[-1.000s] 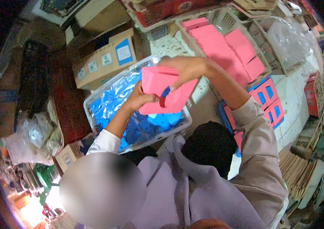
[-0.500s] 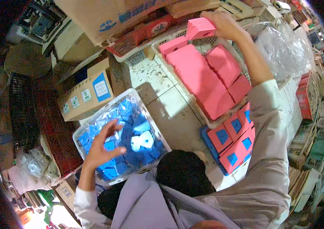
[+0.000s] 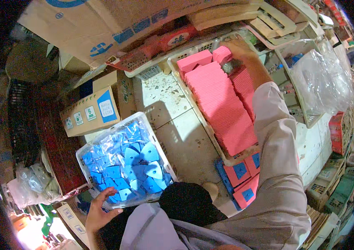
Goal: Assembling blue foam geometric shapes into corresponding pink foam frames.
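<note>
At the far end of a white basket [image 3: 210,132] filled with rows of flat pink foam pieces [image 3: 220,108], my right hand [image 3: 240,51] is closed around a small stack of the same pieces [image 3: 222,54]. Its fingers are partly hidden, and the stack sits low inside the basket, beside another pink bundle [image 3: 194,61]. My left hand [image 3: 100,211] holds nothing, thumb and fingers apart, close to the near left corner of a second white basket [image 3: 160,146]. Blue pointed foam pieces with small holes [image 3: 140,166], some in clear plastic, fill that second basket.
Pink squares with blue centres [image 3: 240,171] lie on a blue sheet near my right sleeve. A cardboard box [image 3: 91,112] stands at the left and a large carton [image 3: 123,25] at the far side. Clear plastic bags [image 3: 325,81] rest on a crate at the right.
My right hand has lowered the pink stack into the far end of the basket. My left hand has drawn back from above the blue pieces toward me. The view has shifted.
</note>
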`<state>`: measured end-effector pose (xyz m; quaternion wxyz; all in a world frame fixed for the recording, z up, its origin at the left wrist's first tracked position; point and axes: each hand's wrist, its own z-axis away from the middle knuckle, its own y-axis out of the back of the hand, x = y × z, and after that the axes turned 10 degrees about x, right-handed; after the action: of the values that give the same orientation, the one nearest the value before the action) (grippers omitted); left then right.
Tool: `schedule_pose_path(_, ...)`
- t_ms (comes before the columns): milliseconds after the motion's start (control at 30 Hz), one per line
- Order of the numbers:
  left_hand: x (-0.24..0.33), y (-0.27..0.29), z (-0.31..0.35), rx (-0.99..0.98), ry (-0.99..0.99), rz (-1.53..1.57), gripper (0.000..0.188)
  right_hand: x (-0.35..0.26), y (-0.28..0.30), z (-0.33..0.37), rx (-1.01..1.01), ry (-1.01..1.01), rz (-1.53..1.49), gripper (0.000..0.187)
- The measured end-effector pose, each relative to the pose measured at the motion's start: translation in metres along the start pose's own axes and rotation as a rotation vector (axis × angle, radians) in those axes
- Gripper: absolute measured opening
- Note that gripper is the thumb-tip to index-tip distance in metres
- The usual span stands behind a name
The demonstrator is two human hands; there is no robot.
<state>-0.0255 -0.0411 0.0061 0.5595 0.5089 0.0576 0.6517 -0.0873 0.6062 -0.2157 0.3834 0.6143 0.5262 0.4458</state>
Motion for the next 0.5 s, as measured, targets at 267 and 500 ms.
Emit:
schedule_pose_path(267, -0.024, -0.006, -0.006, -0.003, 0.118, 0.063, 0.069, -0.007, -0.037, 0.020, 0.015, -0.099, 0.024, 0.031)
schedule_pose_path(500, -0.032, -0.002, -0.017, -0.022, 0.083, 0.025, 0.069, -0.010, -0.016, 0.015, -0.025, -0.265, 0.057, 0.039)
